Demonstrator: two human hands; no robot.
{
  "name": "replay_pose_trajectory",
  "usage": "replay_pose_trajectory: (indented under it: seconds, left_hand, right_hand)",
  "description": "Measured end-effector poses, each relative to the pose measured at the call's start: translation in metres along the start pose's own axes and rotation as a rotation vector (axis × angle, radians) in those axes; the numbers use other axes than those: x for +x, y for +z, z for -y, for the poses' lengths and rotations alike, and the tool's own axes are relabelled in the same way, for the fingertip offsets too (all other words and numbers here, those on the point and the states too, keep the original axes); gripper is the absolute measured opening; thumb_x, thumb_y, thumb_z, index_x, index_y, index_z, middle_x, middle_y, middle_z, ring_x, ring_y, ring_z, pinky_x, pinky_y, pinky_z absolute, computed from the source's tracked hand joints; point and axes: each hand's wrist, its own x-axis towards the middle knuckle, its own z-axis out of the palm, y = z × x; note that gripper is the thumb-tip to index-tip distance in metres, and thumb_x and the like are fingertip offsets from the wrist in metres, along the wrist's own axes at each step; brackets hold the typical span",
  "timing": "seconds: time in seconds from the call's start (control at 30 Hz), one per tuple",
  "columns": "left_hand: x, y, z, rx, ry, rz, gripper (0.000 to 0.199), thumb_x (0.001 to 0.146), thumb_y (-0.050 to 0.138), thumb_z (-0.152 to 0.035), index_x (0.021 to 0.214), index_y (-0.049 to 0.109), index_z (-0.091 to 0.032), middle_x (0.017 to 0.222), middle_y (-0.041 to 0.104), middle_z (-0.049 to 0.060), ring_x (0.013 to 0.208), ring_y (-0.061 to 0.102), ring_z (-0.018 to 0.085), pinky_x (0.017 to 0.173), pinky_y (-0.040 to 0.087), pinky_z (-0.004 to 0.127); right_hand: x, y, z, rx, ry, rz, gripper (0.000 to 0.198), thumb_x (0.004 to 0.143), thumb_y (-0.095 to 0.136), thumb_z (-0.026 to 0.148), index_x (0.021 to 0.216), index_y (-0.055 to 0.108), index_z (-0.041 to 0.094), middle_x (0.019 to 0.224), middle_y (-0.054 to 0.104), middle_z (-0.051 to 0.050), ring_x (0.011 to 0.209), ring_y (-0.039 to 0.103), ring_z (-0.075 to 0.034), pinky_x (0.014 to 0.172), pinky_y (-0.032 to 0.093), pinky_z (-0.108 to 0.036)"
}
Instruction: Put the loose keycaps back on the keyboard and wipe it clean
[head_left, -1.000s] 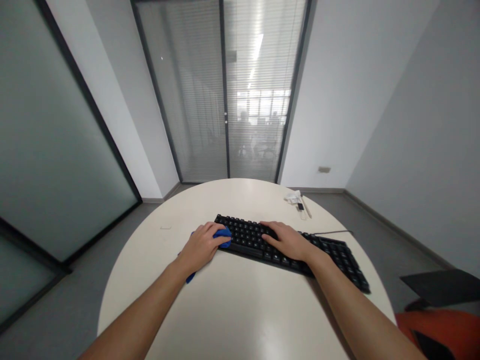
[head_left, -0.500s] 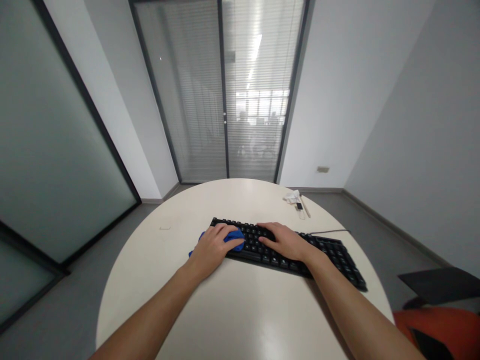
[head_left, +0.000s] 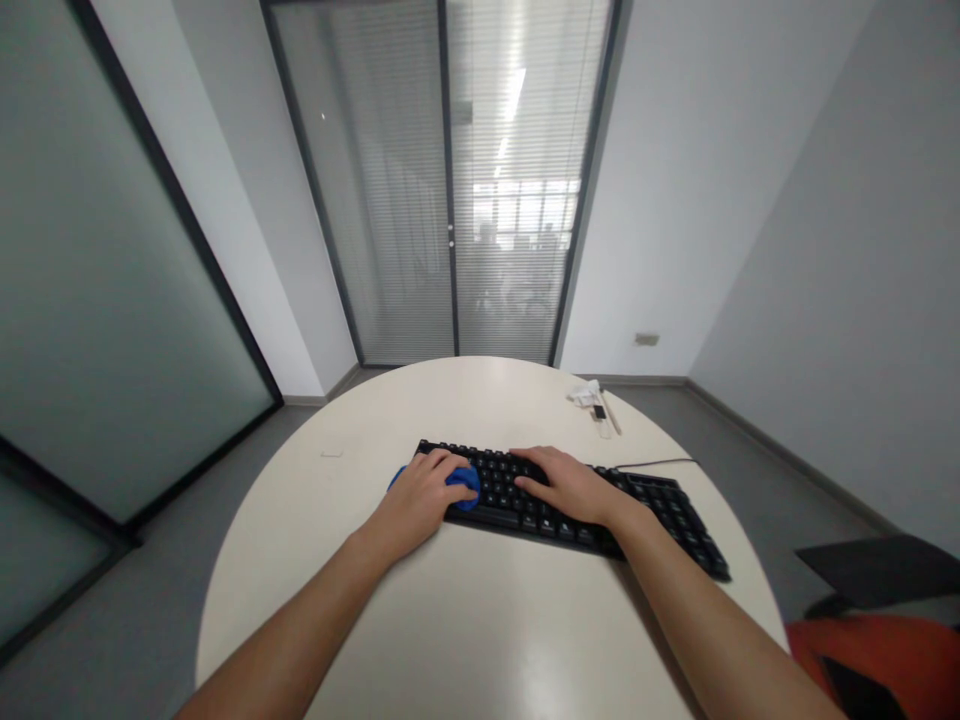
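Observation:
A black computer keyboard (head_left: 499,518) lies slantwise on a round cream table (head_left: 465,620), its right end closer to me. My left hand (head_left: 420,495) is closed over a bunched blue cloth (head_left: 466,485) and presses it on the keyboard's left end. Part of the cloth is hidden under the palm. Across the middle of the keyboard lies my right hand (head_left: 570,485), its fingers reaching the far edge and its thumb over the keys, holding the keyboard. My right hand and forearm cover some of the keys.
At the table's far right are a crumpled white wrapper (head_left: 583,393), a small black item (head_left: 599,411) and a thin stick (head_left: 611,412). A thin bent piece (head_left: 331,455) lies on the left. The keyboard's cable (head_left: 660,462) runs right. A red chair (head_left: 877,665) stands at lower right.
My left hand and the blue cloth have slid slightly left over the keyboard's end. The keyboard has shifted a little left, with my right hand still on it.

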Motion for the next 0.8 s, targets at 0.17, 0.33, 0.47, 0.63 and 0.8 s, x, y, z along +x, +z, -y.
replay_pose_trajectory:
  seconds: [0.17,0.33,0.47,0.63,0.8]
  left_hand:
    - [-0.003,-0.008,0.001,-0.023,-0.066,-0.003,0.034,0.088,0.059,-0.004,0.105,0.074,-0.029,0.123,0.062,0.005,0.115,0.050,0.025,0.090,0.044,0.040]
    - [-0.006,-0.013,0.004,-0.011,-0.109,-0.016,0.033,0.084,0.058,-0.001,0.099,0.074,-0.027,0.119,0.063,0.005,0.113,0.051,0.026,0.089,0.044,0.041]
    - [-0.007,-0.015,0.006,0.029,-0.107,-0.037,0.030,0.083,0.059,0.000,0.094,0.073,-0.025,0.119,0.063,0.005,0.112,0.051,0.026,0.088,0.045,0.041]
    - [0.001,-0.008,0.004,0.076,-0.038,-0.133,0.034,0.091,0.057,-0.006,0.112,0.071,-0.028,0.124,0.061,0.006,0.113,0.049,0.026,0.087,0.045,0.039]
    - [0.011,0.007,-0.002,0.106,0.016,-0.077,0.034,0.094,0.059,-0.015,0.122,0.067,-0.034,0.130,0.057,0.006,0.118,0.047,0.026,0.091,0.043,0.040]
  right_hand:
    - [0.000,-0.001,0.002,0.006,-0.003,0.002,0.052,0.096,0.052,0.048,0.139,0.055,0.018,0.136,0.061,-0.013,0.125,0.057,-0.030,0.110,0.042,-0.049]
    - [0.001,-0.001,0.003,0.005,0.000,0.004,0.051,0.096,0.052,0.048,0.139,0.055,0.020,0.137,0.061,-0.013,0.125,0.057,-0.030,0.110,0.042,-0.049]
    - [0.001,-0.002,0.004,-0.003,0.006,0.012,0.052,0.096,0.051,0.048,0.140,0.054,0.019,0.137,0.061,-0.013,0.125,0.057,-0.030,0.110,0.042,-0.049]
    - [0.002,-0.001,0.005,-0.018,0.004,0.010,0.051,0.096,0.052,0.047,0.139,0.054,0.020,0.136,0.062,-0.013,0.124,0.058,-0.030,0.109,0.043,-0.049]
    - [0.002,0.000,0.004,-0.023,-0.001,0.009,0.051,0.097,0.051,0.047,0.140,0.054,0.018,0.136,0.061,-0.013,0.125,0.057,-0.029,0.110,0.043,-0.048]
